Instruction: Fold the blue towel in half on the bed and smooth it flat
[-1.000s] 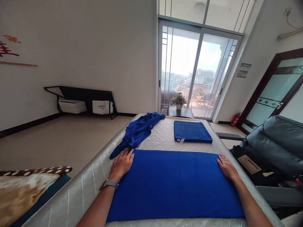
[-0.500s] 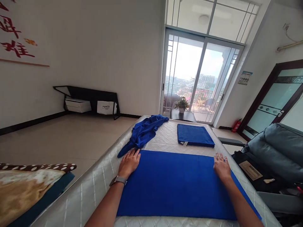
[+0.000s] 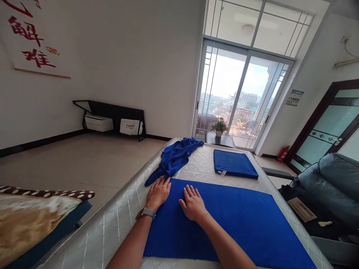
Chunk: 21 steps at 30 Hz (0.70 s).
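A large blue towel (image 3: 241,220) lies spread flat on the quilted mattress (image 3: 112,224) in front of me. My left hand (image 3: 157,192) rests flat on its far left corner, fingers stretched out, a watch on the wrist. My right hand (image 3: 193,203) lies flat on the towel just right of the left hand, fingers spread. Beyond my left hand a crumpled blue towel (image 3: 175,157) trails along the mattress's left side. A neatly folded blue towel (image 3: 234,163) sits at the far right of the mattress.
A brown patterned blanket (image 3: 36,216) lies at the lower left. A grey massage chair (image 3: 328,186) stands on the right. A small dark table with a potted plant (image 3: 219,127) stands before the glass balcony door. A black shelf (image 3: 112,119) stands by the far wall.
My right hand has slid left across the towel from its right edge to near my left hand. The left hand stays on the corner. The view has tilted left.
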Each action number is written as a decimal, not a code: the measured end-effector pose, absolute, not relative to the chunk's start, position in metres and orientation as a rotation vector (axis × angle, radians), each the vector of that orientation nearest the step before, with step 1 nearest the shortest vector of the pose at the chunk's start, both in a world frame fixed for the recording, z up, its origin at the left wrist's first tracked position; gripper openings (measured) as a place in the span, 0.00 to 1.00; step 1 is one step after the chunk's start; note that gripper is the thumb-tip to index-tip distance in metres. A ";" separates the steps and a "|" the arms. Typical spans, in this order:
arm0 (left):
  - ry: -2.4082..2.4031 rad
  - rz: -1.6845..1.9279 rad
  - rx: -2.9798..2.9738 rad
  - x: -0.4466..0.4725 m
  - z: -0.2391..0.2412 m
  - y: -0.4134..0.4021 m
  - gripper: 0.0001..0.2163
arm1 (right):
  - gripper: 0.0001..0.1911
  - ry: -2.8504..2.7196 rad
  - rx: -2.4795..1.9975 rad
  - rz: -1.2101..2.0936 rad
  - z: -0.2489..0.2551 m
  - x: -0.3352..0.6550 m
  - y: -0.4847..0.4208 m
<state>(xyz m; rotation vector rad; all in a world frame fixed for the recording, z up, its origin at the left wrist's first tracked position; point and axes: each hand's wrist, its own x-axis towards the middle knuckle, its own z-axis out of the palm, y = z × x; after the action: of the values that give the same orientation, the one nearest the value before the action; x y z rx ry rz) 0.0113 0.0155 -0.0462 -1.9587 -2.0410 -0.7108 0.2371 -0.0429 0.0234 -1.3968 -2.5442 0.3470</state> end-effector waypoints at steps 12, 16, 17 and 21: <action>-1.964 -0.742 -2.013 0.000 -0.066 0.021 0.24 | 0.37 -2.474 -1.794 0.293 0.021 0.381 -0.025; -1.982 -0.720 -1.993 0.002 -0.062 0.021 0.24 | 0.37 -2.345 -2.021 0.193 0.014 0.456 -0.018; -1.994 -0.716 -1.982 0.003 -0.060 0.020 0.24 | 0.37 -2.313 -2.067 0.170 0.012 0.475 -0.018; -2.010 -0.706 -1.980 0.006 -0.054 0.017 0.24 | 0.38 -2.172 -2.229 0.091 0.003 0.551 -0.016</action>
<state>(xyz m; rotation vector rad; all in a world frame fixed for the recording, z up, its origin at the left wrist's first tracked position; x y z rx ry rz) 0.0064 0.0168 -0.0537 -1.9800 -2.0098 -0.7059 0.5515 -0.0159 0.0030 -2.2295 -2.1725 0.0905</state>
